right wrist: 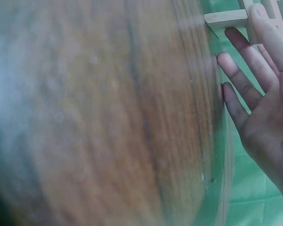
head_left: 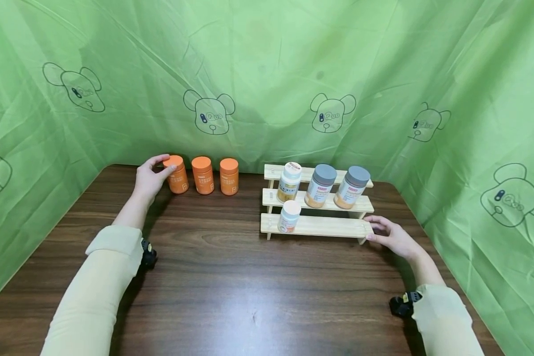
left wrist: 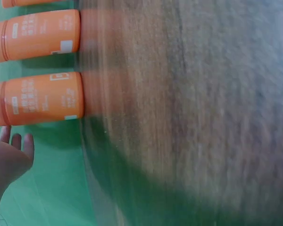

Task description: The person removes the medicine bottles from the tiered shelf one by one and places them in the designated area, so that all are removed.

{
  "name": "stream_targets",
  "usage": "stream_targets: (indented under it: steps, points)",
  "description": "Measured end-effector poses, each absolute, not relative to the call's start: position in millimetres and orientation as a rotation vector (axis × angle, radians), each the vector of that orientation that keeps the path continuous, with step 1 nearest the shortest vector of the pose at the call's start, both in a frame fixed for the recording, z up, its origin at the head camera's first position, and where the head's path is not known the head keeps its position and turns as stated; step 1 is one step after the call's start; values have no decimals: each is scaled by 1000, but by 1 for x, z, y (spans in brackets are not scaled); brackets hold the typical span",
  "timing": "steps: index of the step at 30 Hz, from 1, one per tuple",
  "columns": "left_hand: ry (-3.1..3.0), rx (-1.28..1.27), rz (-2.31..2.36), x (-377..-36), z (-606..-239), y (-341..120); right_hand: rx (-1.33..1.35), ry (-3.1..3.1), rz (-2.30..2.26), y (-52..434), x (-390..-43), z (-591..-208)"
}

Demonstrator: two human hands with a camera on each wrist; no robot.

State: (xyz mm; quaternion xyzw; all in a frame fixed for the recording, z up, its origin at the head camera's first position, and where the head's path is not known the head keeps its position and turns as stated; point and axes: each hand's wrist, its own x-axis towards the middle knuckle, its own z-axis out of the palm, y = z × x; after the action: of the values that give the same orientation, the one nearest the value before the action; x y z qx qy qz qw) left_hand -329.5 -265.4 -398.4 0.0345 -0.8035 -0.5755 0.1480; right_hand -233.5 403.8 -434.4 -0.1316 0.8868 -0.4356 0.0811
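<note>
Orange bottle (head_left: 177, 174) (the leftmost of three in a row) stands at the table's (head_left: 231, 287) back edge, the left hand (head_left: 150, 177) curled round its lid and side. Right hand (head_left: 393, 236), fingers straight and relaxed, touches the right end of the wooden stepped rack (head_left: 320, 226) bearing four bottles.

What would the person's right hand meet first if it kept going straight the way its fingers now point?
The right hand points left at the wooden rack; its fingertips look already at the bottom shelf's right end, so that comes first.
</note>
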Motion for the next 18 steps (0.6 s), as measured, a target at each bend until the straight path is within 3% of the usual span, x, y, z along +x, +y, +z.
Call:
stream_targets:
  steps: [18]
  points:
    - [-2449, -38, -1535, -289, -361, -236, -407, 2625, -1321, 403, -233, -433]
